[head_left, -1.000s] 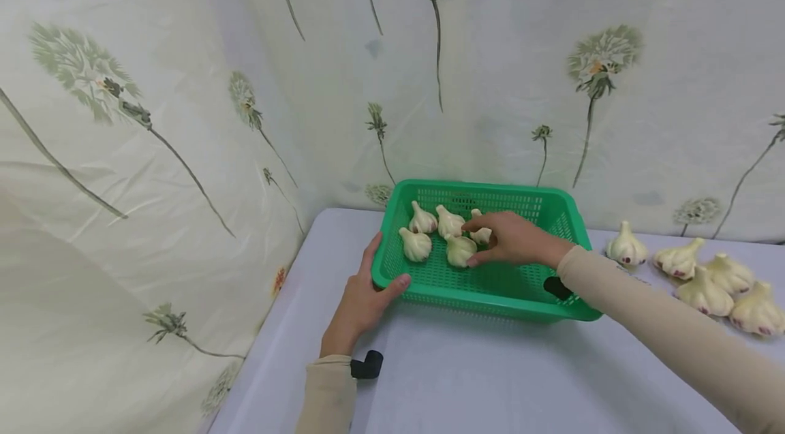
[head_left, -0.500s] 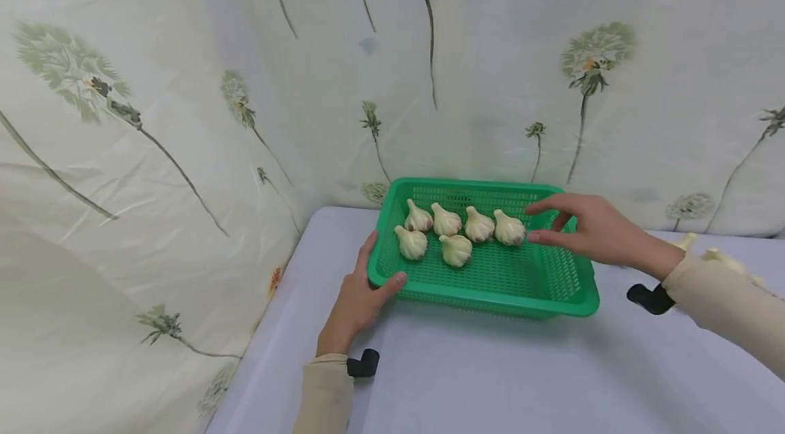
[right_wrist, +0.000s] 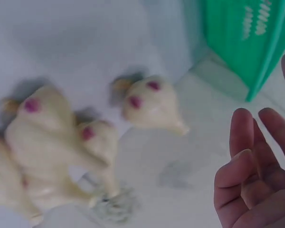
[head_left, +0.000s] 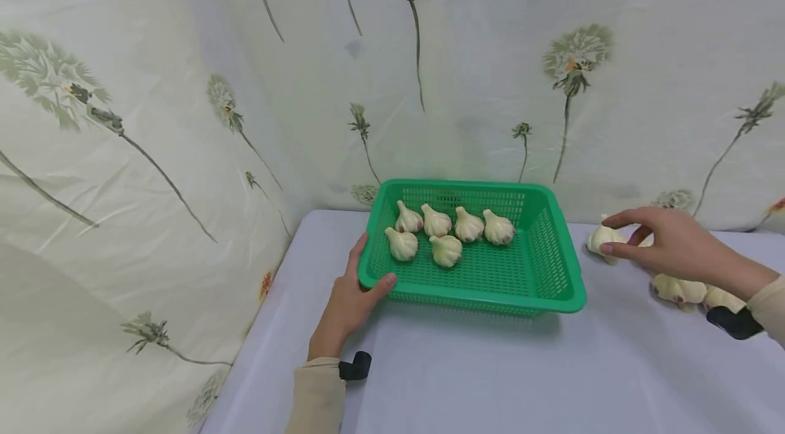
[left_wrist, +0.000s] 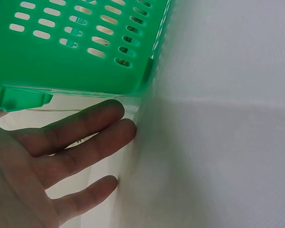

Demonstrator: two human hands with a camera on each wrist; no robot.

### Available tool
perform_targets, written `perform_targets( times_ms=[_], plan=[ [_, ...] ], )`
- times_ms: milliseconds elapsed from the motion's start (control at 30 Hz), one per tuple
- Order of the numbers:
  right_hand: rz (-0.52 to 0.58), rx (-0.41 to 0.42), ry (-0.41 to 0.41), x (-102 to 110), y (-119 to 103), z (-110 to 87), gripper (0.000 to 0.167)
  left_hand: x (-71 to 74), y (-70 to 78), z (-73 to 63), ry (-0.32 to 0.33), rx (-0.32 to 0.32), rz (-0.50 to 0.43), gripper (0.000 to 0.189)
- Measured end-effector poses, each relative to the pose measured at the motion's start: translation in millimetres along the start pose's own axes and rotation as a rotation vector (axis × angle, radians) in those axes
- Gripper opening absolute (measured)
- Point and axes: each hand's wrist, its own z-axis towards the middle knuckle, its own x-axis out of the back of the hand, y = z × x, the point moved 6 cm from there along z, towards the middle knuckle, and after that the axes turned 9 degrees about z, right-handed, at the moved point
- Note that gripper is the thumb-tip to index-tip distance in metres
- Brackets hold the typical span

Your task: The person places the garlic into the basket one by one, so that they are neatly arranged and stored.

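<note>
A green perforated basket (head_left: 484,299) holds several pale garlic bulbs (head_left: 446,251) at its left and back. At its front left corner my left hand (head_left: 346,301) holds the rim, thumb along the front and index finger along the side. The left wrist view shows the other fingers (left_wrist: 85,156) extended just below the basket wall. To the right of the basket, my right hand (head_left: 668,243) overlaps a lone garlic bulb (head_left: 604,240) in the head view, thumb and index apart. In the right wrist view, nothing lies between its fingers, and that bulb (right_wrist: 154,102) rests on the table.
Several more garlic bulbs (head_left: 677,289) lie clustered on the white table (head_left: 478,373) below my right hand. A fabric wall with dandelion prints (head_left: 466,80) rises behind the basket, and another borders the left table edge.
My right hand has left the basket and moved right to the bulbs outside. A garlic bulb now lies at the back right of the bulbs inside. My left hand keeps its place.
</note>
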Motion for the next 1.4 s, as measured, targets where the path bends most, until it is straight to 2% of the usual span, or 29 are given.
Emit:
perform_targets(
  times_ms=[167, 267, 400, 600, 700, 867, 967, 1167, 1400],
  plan=[
    [-0.08, -0.136, -0.094, 1, 41, -19.3, 0.056, -1.8, 0.8, 0.3, -0.006, -0.002, 0.006, 0.091],
    [-0.116, -0.18, -0.115, 1, 61, -32.4, 0.059, -1.8, 0.9, 0.4, -0.007, -0.001, 0.012, 0.091],
    [-0.163, -0.201, -0.1, 2, 80, -47.2, 0.061, -0.2, 0.4, 0.7, -0.003, -0.001, 0.016, 0.091],
    [-0.199, -0.281, -0.107, -2, 100, -58.6, 0.073, 3.0, 0.9, 0.5, 0.002, -0.003, 0.011, 0.09],
    [-0.187, -0.307, -0.09, -6, 105, -62.6, 0.08, 2.8, 0.4, 0.0, 0.0, -0.006, 0.012, 0.09],
    [-0.186, -0.231, -0.005, -14, 107, -72.9, 0.071, 0.9, 1.7, -0.9, -0.004, -0.008, 0.004, 0.09],
    [-0.196, -0.192, 0.012, -22, 106, -78.2, 0.065, -1.1, 1.4, -1.3, -0.005, -0.005, -0.001, 0.09],
    [-0.191, -0.235, 0.023, -29, 108, -84.5, 0.068, -2.4, 2.0, -1.6, -0.003, -0.008, 0.007, 0.09],
    [-0.199, -0.23, 0.094, -32, 103, -87.9, 0.072, -0.4, 0.6, -0.8, 0.002, -0.002, 0.013, 0.09]
  ],
)
